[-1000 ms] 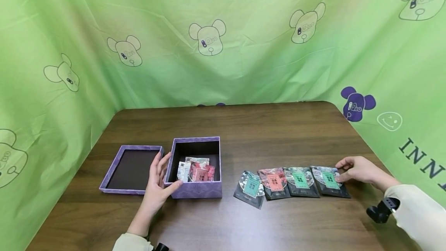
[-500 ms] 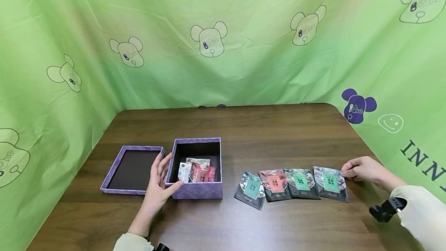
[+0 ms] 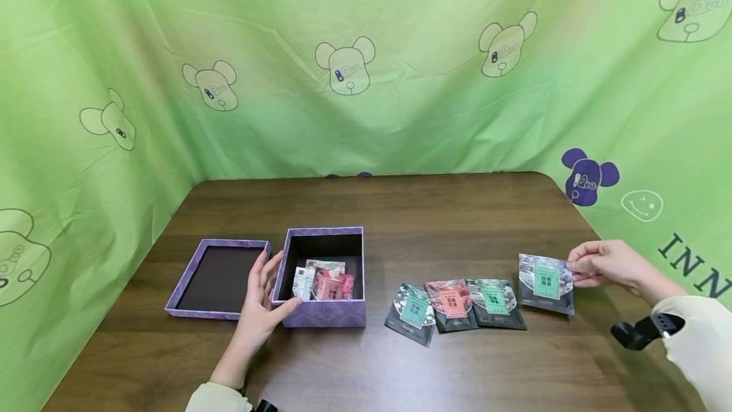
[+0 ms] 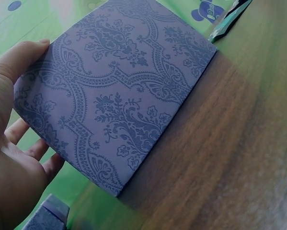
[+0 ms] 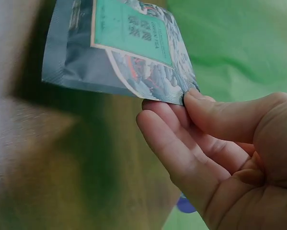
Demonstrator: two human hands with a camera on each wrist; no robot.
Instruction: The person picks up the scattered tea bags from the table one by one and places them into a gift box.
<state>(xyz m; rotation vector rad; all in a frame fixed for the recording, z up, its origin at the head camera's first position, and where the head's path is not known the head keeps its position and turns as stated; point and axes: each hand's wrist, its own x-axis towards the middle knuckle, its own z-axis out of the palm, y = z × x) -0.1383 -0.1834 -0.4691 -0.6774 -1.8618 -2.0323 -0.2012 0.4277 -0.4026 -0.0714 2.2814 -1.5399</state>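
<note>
At its front left corner, my left hand (image 3: 258,304) holds a purple patterned box (image 3: 326,315), thumb at the rim and fingers along the left side. Several small pink and white packets (image 3: 330,286) lie inside. My right hand (image 3: 609,267) pinches a sachet (image 3: 546,301) with a green label by its upper right edge, thumb against fingers in the right wrist view. This sachet is tilted up, its underside shadowed over the wood. To its left lie a green-labelled sachet (image 3: 494,301), a red-labelled sachet (image 3: 453,302) and a teal-labelled sachet (image 3: 413,311).
The purple lid (image 3: 177,285) lies inside up, left of the box and close to my left hand. Everything stands on a brown wooden table (image 3: 412,208). A green printed curtain (image 3: 400,126) hangs behind the table and at both sides.
My right hand has taken hold of the rightmost sachet by its edge and raised it, drawing it slightly right, away from the row. My left hand and the box have stayed put.
</note>
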